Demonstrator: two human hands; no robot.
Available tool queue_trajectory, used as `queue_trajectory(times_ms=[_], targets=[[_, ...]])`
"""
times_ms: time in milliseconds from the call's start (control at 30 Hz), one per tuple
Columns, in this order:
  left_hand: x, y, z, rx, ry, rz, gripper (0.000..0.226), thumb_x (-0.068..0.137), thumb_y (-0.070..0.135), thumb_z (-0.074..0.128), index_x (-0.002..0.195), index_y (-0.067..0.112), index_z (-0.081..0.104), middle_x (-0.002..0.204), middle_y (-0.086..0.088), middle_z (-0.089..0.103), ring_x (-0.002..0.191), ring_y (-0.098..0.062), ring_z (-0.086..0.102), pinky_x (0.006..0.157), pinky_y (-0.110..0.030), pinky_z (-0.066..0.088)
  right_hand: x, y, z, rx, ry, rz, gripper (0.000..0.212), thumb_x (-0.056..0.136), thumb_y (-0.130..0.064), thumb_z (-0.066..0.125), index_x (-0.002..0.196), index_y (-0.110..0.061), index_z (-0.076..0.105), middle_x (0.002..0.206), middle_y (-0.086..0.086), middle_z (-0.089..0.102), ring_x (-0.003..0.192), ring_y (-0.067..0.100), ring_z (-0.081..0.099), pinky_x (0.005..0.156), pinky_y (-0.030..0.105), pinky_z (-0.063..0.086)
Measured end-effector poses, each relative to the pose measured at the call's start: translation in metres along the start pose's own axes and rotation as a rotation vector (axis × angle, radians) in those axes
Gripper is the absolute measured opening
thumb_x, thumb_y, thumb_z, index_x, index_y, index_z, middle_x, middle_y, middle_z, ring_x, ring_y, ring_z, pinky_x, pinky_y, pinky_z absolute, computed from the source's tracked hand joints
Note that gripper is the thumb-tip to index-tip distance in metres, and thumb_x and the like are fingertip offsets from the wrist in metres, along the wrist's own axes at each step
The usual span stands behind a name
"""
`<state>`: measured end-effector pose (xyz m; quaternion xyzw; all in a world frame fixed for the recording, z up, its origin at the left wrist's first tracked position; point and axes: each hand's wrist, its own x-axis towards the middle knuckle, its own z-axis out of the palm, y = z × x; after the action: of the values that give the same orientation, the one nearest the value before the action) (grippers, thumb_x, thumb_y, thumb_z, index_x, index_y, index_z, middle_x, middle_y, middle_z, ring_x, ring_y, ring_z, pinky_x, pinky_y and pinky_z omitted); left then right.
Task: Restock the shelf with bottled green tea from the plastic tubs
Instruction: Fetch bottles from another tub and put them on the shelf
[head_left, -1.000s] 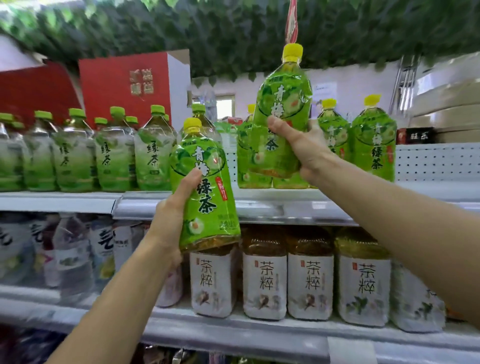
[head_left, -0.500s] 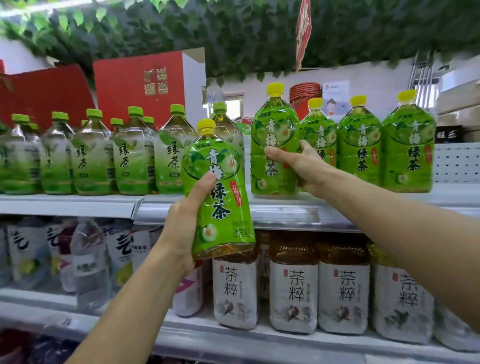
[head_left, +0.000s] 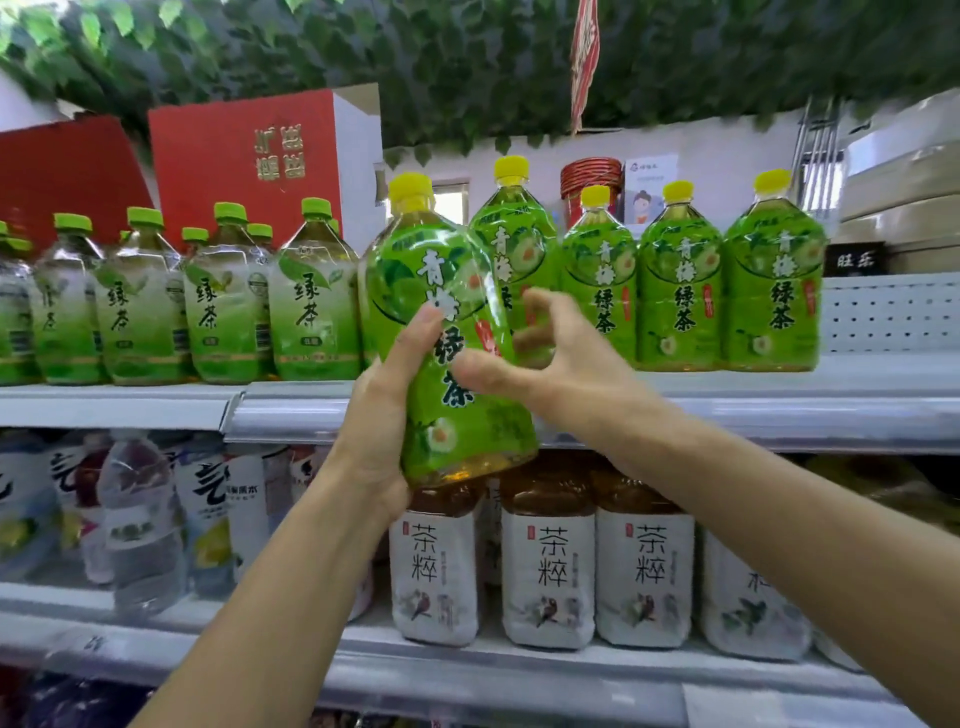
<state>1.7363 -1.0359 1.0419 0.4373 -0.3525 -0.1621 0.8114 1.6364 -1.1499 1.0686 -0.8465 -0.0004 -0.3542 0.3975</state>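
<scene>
My left hand grips a large green tea bottle with a yellow cap, held in front of the upper shelf. My right hand is just to the right of that bottle, fingers spread and loosely curved, thumb near its label; it holds nothing. Behind it, a yellow-capped bottle stands on the shelf at the left end of a row of matching bottles. No plastic tub is in view.
Green-capped tea bottles fill the upper shelf's left part. Red boxes stand behind them. The lower shelf holds brown tea bottles with white labels and water bottles. Artificial leaves hang overhead.
My right hand set its bottle on the shelf, let go and drew back toward the bottle in my left hand. My left hand raised its bottle up and right.
</scene>
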Motion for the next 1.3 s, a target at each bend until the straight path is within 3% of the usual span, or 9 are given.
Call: queue_trajectory(times_ms=[133, 267, 400, 500, 600, 767, 1033, 1200, 1300], targets=[[0.011, 0.000, 0.029, 0.029, -0.059, 0.056, 0.077, 0.070, 0.052, 0.082, 0.134, 0.014, 0.060, 0.122, -0.015, 0.071, 0.111, -0.036, 0.069, 0.094, -0.053, 0.055, -0.009, 0.004, -0.010, 0.170, 0.014, 0.049, 0.092, 0.057, -0.046, 0.087, 0.134, -0.026, 0.041, 0.106, -0.019, 0.063, 0.085, -0.015, 0.062, 0.072, 0.005, 0.050], [0.017, 0.012, 0.062, 0.203, -0.190, 0.089, 0.083, 0.067, 0.063, 0.069, 0.134, 0.016, 0.057, 0.118, -0.011, 0.073, 0.104, -0.031, 0.073, 0.086, -0.048, 0.060, -0.001, 0.003, -0.042, 0.361, 0.040, 0.091, 0.077, 0.052, -0.035, 0.087, 0.120, -0.011, 0.060, 0.099, 0.002, 0.076, 0.087, 0.020, 0.075, 0.081, 0.042, 0.061], [0.037, 0.017, 0.077, 0.423, -0.085, 0.296, 0.070, 0.095, 0.070, 0.036, 0.144, 0.020, 0.047, 0.137, 0.005, 0.054, 0.121, -0.010, 0.056, 0.112, -0.047, 0.041, 0.009, 0.012, -0.068, 0.416, 0.147, 0.125, 0.105, 0.040, -0.036, 0.096, 0.131, -0.008, 0.054, 0.106, 0.011, 0.075, 0.088, 0.027, 0.075, 0.078, 0.048, 0.061], [0.060, 0.003, 0.063, 0.767, 0.229, 0.526, 0.081, 0.087, 0.063, 0.062, 0.149, 0.020, 0.030, 0.145, -0.002, 0.032, 0.137, -0.018, 0.032, 0.118, -0.045, 0.029, 0.022, 0.023, -0.087, 0.432, 0.255, 0.129, 0.119, 0.025, -0.041, 0.098, 0.132, -0.011, 0.053, 0.108, 0.009, 0.075, 0.090, 0.027, 0.075, 0.078, 0.051, 0.060], [0.073, -0.019, 0.052, 0.986, 0.222, 0.442, 0.111, 0.076, 0.050, 0.081, 0.156, 0.016, 0.013, 0.157, -0.010, 0.020, 0.147, -0.027, 0.022, 0.122, -0.050, 0.023, 0.036, 0.034, -0.103, 0.396, 0.299, 0.153, 0.133, 0.016, -0.046, 0.100, 0.135, -0.015, 0.048, 0.112, 0.007, 0.073, 0.093, 0.027, 0.074, 0.078, 0.050, 0.060], [0.084, -0.027, 0.050, 1.199, 0.238, 0.328, 0.137, 0.068, 0.055, 0.085, 0.158, 0.021, -0.012, 0.163, -0.012, 0.024, 0.138, -0.034, 0.044, 0.107, -0.048, 0.041, 0.059, 0.062, -0.109, 0.331, 0.299, 0.252, 0.155, 0.010, -0.050, 0.100, 0.147, -0.024, 0.030, 0.127, 0.010, 0.063, 0.103, 0.032, 0.068, 0.084, 0.054, 0.058], [0.091, -0.040, 0.052, 1.329, 0.377, 0.354, 0.133, 0.072, 0.068, 0.075, 0.158, 0.021, -0.016, 0.154, -0.012, 0.034, 0.136, -0.032, 0.044, 0.097, -0.050, 0.043, 0.074, 0.077, -0.099, 0.321, 0.187, 0.356, 0.181, 0.001, -0.048, 0.099, 0.156, -0.024, 0.006, 0.139, 0.016, 0.053, 0.115, 0.035, 0.062, 0.095, 0.054, 0.053], [0.092, -0.043, 0.052, 1.376, 0.430, 0.376, 0.131, 0.075, 0.071, 0.070, 0.158, 0.018, -0.017, 0.154, -0.015, 0.031, 0.137, -0.032, 0.040, 0.096, -0.048, 0.044, 0.073, 0.072, -0.104, 0.338, 0.056, 0.393, 0.160, 0.024, -0.030, 0.097, 0.157, -0.021, 0.008, 0.134, 0.017, 0.059, 0.100, 0.029, 0.070, 0.078, 0.043, 0.060], [0.091, -0.043, 0.053, 1.391, 0.433, 0.360, 0.130, 0.076, 0.071, 0.068, 0.158, 0.018, -0.018, 0.156, -0.015, 0.029, 0.139, -0.032, 0.038, 0.097, -0.049, 0.043, 0.071, 0.072, -0.103, 0.293, 0.056, 0.392, 0.161, 0.022, -0.036, 0.096, 0.157, -0.020, 0.010, 0.137, 0.016, 0.056, 0.105, 0.028, 0.067, 0.087, 0.044, 0.058]])
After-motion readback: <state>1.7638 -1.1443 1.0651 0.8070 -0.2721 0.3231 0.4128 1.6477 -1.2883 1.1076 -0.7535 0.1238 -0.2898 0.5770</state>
